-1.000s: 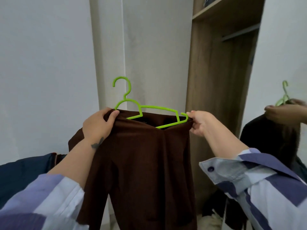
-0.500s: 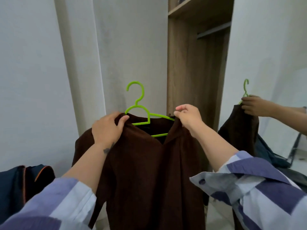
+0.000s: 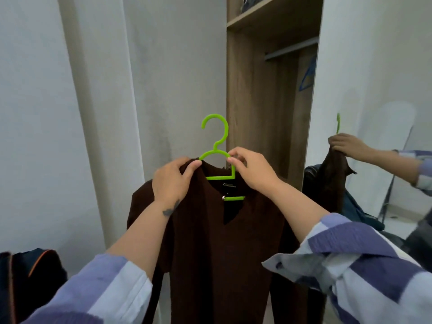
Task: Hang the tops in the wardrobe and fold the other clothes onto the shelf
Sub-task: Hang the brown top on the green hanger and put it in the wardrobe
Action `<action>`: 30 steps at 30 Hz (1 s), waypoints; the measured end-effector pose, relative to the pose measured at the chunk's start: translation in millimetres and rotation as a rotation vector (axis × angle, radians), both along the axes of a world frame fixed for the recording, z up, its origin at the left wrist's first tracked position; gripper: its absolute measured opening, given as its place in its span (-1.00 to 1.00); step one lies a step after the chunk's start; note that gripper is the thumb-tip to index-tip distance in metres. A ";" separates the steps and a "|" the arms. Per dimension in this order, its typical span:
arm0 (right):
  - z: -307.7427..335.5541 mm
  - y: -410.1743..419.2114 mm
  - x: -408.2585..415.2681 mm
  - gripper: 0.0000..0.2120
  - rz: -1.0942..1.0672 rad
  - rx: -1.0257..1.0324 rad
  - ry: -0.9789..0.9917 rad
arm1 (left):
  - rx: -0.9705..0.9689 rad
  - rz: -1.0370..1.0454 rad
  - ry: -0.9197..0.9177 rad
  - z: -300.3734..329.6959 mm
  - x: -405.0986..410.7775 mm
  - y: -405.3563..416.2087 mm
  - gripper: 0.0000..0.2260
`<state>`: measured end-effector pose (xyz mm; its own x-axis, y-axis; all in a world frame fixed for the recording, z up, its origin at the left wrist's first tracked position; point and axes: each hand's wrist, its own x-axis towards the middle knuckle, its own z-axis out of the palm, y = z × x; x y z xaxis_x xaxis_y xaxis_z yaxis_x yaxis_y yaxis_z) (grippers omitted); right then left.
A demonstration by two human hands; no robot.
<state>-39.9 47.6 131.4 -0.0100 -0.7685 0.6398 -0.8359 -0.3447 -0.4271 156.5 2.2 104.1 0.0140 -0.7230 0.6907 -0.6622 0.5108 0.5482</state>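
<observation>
Both hands are raised in front of the person, holding a brown top (image 3: 217, 242) on a green hanger (image 3: 216, 157). The left hand (image 3: 171, 181) is closed on the top's shoulder, pinching the fabric between thumb and fingers right at the hanger's left arm. The right hand (image 3: 253, 170) grips the other side: its thumb and forefinger close on the hanger's right arm just beside the neck, and the rest of the hand covers the top's right shoulder. The two hands sit close together, with only the hanger's hook and a short bit of its frame showing between them.

The hook stands upright above the hands, free of any rail. Below and between the hands the top's V-neck opens, showing a label and a lower bar of the hanger. The top hangs straight down from the hands, its sleeves falling to either side past the forearms. Both forearms wear striped sleeves (image 3: 364, 260) pushed back from the wrists.

Behind and to the right of the right hand stands the open wardrobe (image 3: 247, 94), with a rail (image 3: 291, 49) high above the hands and a shelf (image 3: 268, 16) higher still. A blue hanger (image 3: 306, 78) hangs at the rail's right end. Farther right, a mirror (image 3: 374, 66) reflects a hand and the top. Low to the left of the left arm lies dark clothing (image 3: 30, 277) with an orange trim.
</observation>
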 end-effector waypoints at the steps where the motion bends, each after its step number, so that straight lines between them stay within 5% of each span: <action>1: -1.5 0.3 1.3 -0.83 -0.006 0.002 0.021 | 0.015 -0.053 0.042 -1.9 2.5 -4.5 -0.69; 6: -4.8 1.6 7.3 -0.84 -0.059 -0.008 0.177 | -0.028 -0.149 0.154 2.6 4.6 -14.9 -0.73; 13: 1.1 8.9 -0.9 -0.87 -0.189 0.002 0.243 | -0.029 -0.085 -0.046 -4.0 20.1 -27.8 -0.72; 18: 2.9 14.5 -2.9 -0.87 -0.188 0.039 0.182 | -0.002 -0.075 -0.076 -5.0 19.3 -31.8 -0.72; 23: 8.5 19.8 5.8 -0.87 -0.227 0.009 0.146 | -0.061 -0.142 -0.328 -6.6 1.3 -28.0 -0.73; 30: 10.4 31.4 -9.2 -0.87 -0.211 0.160 0.070 | -0.030 -0.309 -0.227 -14.4 -26.5 -33.6 -0.79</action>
<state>-49.0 79.0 141.8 -0.1407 -0.8456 0.5149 -0.9113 -0.0927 -0.4012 130.0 -31.3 89.8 -0.3573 -0.6484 0.6722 -0.5774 0.7191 0.3867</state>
